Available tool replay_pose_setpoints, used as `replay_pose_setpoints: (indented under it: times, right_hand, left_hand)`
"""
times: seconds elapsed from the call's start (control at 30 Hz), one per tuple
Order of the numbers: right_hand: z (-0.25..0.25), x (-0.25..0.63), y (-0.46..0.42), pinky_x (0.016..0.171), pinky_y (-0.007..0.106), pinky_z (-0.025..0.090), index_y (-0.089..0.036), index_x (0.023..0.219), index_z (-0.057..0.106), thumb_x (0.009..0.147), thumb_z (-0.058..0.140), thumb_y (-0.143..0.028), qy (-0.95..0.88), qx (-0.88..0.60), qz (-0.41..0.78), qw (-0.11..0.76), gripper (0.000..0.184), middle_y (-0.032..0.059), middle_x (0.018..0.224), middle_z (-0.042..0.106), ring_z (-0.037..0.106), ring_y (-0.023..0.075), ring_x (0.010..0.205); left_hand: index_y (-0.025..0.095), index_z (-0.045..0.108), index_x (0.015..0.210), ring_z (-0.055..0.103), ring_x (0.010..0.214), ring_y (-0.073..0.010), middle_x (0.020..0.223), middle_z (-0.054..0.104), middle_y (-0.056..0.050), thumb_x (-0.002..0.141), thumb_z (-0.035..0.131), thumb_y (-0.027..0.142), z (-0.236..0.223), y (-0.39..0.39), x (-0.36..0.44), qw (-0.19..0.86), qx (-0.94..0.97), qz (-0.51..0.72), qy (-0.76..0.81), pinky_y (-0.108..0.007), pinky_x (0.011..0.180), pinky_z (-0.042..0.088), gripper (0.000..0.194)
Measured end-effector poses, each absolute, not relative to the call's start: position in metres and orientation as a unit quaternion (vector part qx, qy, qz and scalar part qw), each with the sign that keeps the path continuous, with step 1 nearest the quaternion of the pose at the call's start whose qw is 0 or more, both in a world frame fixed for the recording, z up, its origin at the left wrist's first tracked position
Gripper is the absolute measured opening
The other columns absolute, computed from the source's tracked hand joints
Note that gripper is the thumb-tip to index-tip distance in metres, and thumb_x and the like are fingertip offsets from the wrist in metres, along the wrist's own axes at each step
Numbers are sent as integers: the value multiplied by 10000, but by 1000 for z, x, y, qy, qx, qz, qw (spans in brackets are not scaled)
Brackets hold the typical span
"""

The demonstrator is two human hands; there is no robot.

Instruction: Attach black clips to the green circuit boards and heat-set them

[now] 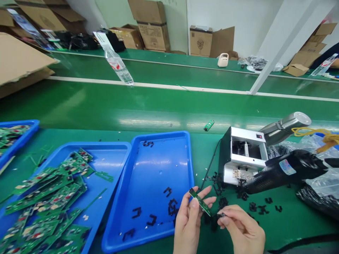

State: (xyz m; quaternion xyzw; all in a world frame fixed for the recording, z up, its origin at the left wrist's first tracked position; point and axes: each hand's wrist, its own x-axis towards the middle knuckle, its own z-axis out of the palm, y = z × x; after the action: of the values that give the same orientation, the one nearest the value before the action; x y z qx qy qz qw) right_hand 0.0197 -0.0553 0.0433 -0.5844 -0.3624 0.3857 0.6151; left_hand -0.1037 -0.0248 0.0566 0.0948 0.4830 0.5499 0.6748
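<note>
Above the tabletop [205, 155], by the right edge of the nearest blue tray [150, 190]: grasping a narrow green circuit board [203, 204] in the grip of the left hand [190, 217] and pinching a small black piece [221, 214] in the right hand [242, 225], just beside the board's lower end. Judge the board light and stiff, probably fragile at its mounted parts; take hold by the long edges. Rate the black piece light and easily dropped; cannot tell its full shape.

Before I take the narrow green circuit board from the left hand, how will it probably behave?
The circuit board is probably stiff: it lies straight in the left hand without sagging. Being small and narrow, it is likely light. Its slim shape suggests it might crack if bent hard.
</note>
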Motion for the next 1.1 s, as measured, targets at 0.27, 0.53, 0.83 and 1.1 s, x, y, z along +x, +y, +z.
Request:
replay_pose_setpoints:
  times: [0.27,0.53,0.83,1.1]
  right_hand:
    - [36,25,-51,419,257,542,-207,829,799,879,781,-301,-379,-506,498,593,108,55,803,678,621,146,543]
    - [37,11,-60,553,277,559,-227,789,790,885,775,-374,-404,-574,414,579,176,72,911,670,606,152,641]
    - [39,12,-53,548,254,513,-215,749,790,852,788,-444,-359,-589,472,549,251,66,921,658,550,128,613]
    - [43,11,-53,505,244,506,-197,726,762,856,785,-441,-349,-600,465,550,277,61,855,646,560,130,589]
  left_hand:
    - [287,668,1209,733,1167,-348,1292,767,-115,785,847,544,63,-31,-100,676,68,582,447,-444,1008,566,527]
    - [233,557,854,817,771,-283,756,826,-39,722,883,565,61,-25,-91,591,105,564,568,-332,699,636,483]
    - [252,565,812,817,765,-282,804,848,-59,725,867,592,67,-30,-86,563,144,569,582,-354,670,658,463]
    - [231,539,809,815,714,-261,744,841,-52,695,900,563,78,-29,-78,534,120,596,587,-311,647,664,503]
